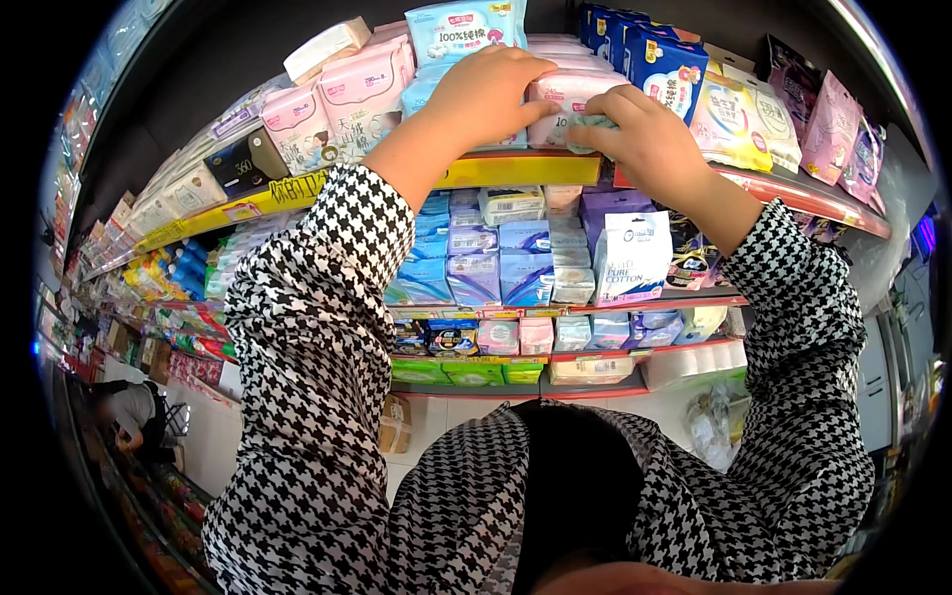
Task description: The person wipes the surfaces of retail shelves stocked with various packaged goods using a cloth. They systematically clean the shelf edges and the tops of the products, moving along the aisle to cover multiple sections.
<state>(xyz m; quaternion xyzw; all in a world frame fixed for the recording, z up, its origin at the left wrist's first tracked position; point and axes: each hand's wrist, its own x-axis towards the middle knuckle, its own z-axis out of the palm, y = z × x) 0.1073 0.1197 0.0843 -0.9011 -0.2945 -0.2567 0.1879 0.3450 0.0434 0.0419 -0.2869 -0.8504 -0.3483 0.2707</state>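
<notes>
Both my hands are at a pink pack of sanitary pads [554, 93] on the top shelf. My left hand [483, 97] grips its left side, with the fingers over the upper edge and the thumb against the front. In my right hand [643, 141] is a pale green cloth [593, 132], pressed to the right part of the pack's front; the fingers partly hide it. Behind my left hand stands a light blue pack [465, 33]. Dark blue packs [662, 71] are just beyond my right hand.
Pink and white packs [361, 93] fill the shelf leftward; yellow and white packs [729, 119] stand to the right. A yellow label strip [520, 171] edges the shelf. Lower shelves hold stacked packs [476, 279]. A cardboard box [394, 424] is on the floor; a person [137, 416] is far left.
</notes>
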